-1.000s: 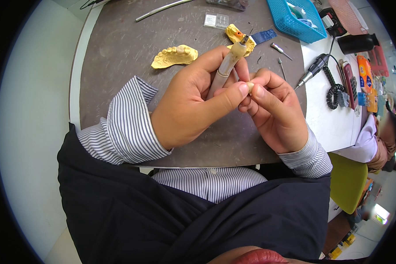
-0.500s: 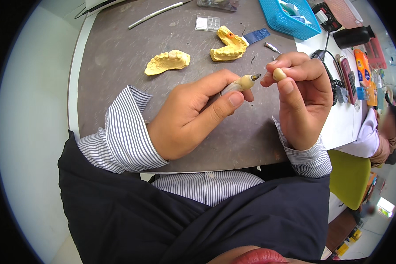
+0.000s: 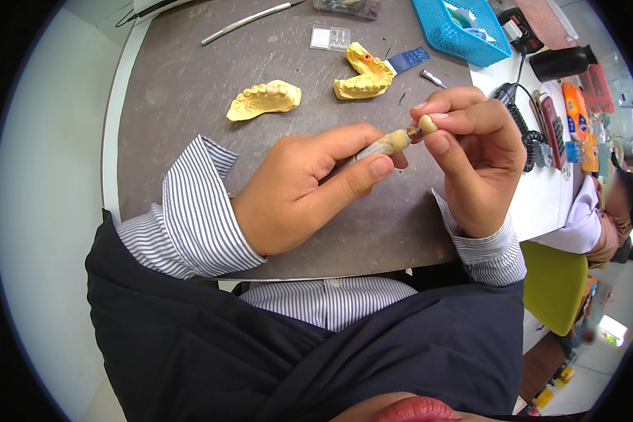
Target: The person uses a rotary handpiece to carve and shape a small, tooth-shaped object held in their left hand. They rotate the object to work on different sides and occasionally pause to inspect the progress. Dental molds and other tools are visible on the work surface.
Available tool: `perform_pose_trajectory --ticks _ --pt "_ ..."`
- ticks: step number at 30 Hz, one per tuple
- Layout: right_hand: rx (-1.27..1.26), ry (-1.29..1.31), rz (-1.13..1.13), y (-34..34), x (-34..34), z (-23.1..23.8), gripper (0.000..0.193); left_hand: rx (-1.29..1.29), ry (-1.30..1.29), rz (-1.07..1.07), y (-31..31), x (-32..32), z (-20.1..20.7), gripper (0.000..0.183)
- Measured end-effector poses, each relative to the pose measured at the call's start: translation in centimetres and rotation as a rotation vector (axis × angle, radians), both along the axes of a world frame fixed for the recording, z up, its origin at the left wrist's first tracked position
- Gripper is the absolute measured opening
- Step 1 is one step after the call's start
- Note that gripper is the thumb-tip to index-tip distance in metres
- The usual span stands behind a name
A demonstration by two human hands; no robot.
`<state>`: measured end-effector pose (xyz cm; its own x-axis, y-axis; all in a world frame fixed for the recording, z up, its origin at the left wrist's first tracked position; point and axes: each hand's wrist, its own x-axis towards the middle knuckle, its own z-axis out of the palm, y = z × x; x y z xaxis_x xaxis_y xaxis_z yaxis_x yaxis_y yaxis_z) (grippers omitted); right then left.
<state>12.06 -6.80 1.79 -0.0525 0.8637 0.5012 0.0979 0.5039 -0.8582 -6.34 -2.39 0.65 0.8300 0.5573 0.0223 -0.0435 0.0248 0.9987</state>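
Observation:
Over the near part of the desk, my left hand (image 3: 292, 190) is closed round a slim holder with a tan, rounded end (image 3: 399, 140) and a short dark metal tip. Facing it, my right hand (image 3: 480, 158) pinches a small tooth-coloured dental crown (image 3: 427, 124) between thumb and fingers. The metal tip meets the crown's left side; whether it goes inside I cannot tell. Beyond my hands lie two yellow plaster dental casts: a partial arch (image 3: 266, 100) at left, and a U-shaped one (image 3: 364, 81) with a reddish spot, beside a blue strip (image 3: 409, 59).
A white pen-like instrument (image 3: 246, 24) and a small clear case (image 3: 330, 38) lie farther back. Near the right edge are a blue basket (image 3: 464, 42), a coiled black cord (image 3: 517, 112) and a black bottle (image 3: 563, 63). Another person (image 3: 591, 218) sits at far right.
My right hand has brought the crown left and slightly down, onto the metal tip of the holder. My left hand stays nearly in place.

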Motion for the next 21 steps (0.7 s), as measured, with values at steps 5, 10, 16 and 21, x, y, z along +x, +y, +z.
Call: perform_pose_trajectory --ticks 5,10,16,21 --pt "-0.054 -0.03 0.033 0.2 0.3 0.1 0.016 -0.137 0.025 -0.029 0.1 0.0 0.1 0.031" --pt "-0.092 -0.054 0.071 0.6 1.0 0.4 0.018 -0.146 0.046 -0.037 0.2 0.1 0.2 0.031" --pt "-0.075 -0.253 0.125 1.0 2.2 0.9 0.018 -0.109 0.078 -0.005 0.1 0.2 -0.1 0.03" --pt "-0.138 -0.213 0.136 1.0 2.2 0.7 0.017 0.147 0.082 0.065 0.1 0.2 -0.7 0.029"
